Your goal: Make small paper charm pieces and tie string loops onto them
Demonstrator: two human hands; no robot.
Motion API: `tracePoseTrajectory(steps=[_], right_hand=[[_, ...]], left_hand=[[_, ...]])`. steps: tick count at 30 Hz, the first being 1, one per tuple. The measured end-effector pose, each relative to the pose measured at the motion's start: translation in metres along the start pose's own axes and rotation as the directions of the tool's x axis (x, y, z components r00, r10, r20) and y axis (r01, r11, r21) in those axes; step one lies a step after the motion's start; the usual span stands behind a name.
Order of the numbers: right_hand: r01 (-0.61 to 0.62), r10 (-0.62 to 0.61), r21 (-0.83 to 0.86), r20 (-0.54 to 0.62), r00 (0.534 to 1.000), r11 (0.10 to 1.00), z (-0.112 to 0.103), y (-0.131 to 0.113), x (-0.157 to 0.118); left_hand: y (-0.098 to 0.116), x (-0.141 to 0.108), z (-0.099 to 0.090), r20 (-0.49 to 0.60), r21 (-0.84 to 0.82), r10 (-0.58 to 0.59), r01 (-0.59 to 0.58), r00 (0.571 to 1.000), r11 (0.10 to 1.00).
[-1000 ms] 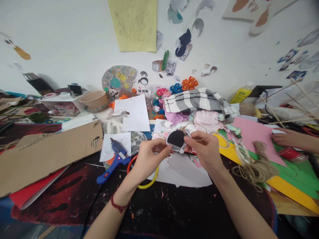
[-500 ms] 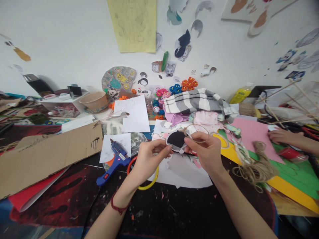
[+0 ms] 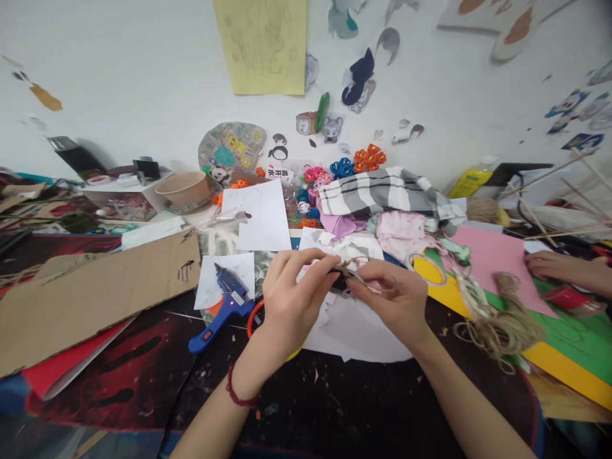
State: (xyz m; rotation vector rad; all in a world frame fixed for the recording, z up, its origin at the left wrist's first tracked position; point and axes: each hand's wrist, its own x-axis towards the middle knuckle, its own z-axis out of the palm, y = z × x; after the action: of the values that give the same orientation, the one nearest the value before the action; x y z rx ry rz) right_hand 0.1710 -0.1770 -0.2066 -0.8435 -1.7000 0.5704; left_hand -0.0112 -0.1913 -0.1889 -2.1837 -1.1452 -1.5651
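A small black cutout (image 3: 341,281) with a pale edge is held over the white paper (image 3: 363,338), mostly hidden by my fingers. A thin piece of brown twine (image 3: 352,262) crosses its upper side. My left hand (image 3: 291,303) covers the cutout's left part, thumb and fingers pinched at the twine. From the right, my right hand (image 3: 399,303) pinches the cutout's other edge between thumb and fingers. Left of my left hand lies a blue glue gun (image 3: 224,307) on a small white sheet, its red light lit.
Brown cardboard (image 3: 95,303) covers the left side. Cloth pieces, including a checked cloth (image 3: 382,191), are heaped behind my hands. A twine bundle (image 3: 507,319) lies on coloured sheets at right, where another person's hand (image 3: 554,266) rests near a red tape roll (image 3: 574,299).
My left hand has moved up and over the cutout, its fingers now at the twine. The cutout, earlier seen face-on, has tipped and is mostly covered. The view has shifted slightly.
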Motion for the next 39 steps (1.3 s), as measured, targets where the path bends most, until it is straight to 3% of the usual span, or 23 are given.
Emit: tracePoseTrajectory(steps=[6, 17, 23, 27, 30, 33, 36, 39], right_hand=[[0.03, -0.031, 0.018, 0.023, 0.999, 0.999, 0.001, 0.003, -0.001], [-0.001, 0.0, 0.055, 0.018, 1.0, 0.999, 0.002, 0.003, -0.001], [-0.036, 0.038, 0.055, -0.032, 0.999, 0.998, 0.002, 0.005, -0.001], [0.004, 0.002, 0.071, -0.088, 0.996, 0.997, 0.002, 0.006, 0.001], [0.054, -0.049, 0.05, -0.098, 0.994, 0.997, 0.001, 0.006, 0.003], [0.047, -0.045, 0.022, -0.088, 0.995, 0.999, 0.0, 0.008, 0.003], [0.005, -0.005, 0.019, -0.048, 0.999, 1.0, 0.0, 0.01, 0.002], [-0.034, 0.033, 0.032, 0.026, 0.999, 0.999, 0.001, 0.01, 0.002]], left_hand=[[-0.003, -0.002, 0.002, -0.005, -0.033, -0.001, 0.001, 1.0, 0.999], [-0.002, -0.002, 0.0, -0.113, -0.006, 0.053, -0.054, 0.992, 0.999], [-0.003, 0.001, -0.009, -0.106, -0.089, -0.096, 0.087, 0.99, 0.992], [-0.01, -0.004, -0.007, -0.006, 0.033, -0.266, 0.266, 0.964, 0.963], [-0.013, -0.01, -0.003, 0.096, 0.159, -0.272, 0.255, 0.957, 0.954], [-0.014, -0.009, -0.003, 0.063, 0.193, -0.305, 0.288, 0.95, 0.938], [-0.012, -0.002, -0.006, 0.008, 0.128, -0.316, 0.312, 0.949, 0.941], [-0.01, 0.003, -0.009, 0.097, -0.054, -0.284, 0.29, 0.954, 0.956]])
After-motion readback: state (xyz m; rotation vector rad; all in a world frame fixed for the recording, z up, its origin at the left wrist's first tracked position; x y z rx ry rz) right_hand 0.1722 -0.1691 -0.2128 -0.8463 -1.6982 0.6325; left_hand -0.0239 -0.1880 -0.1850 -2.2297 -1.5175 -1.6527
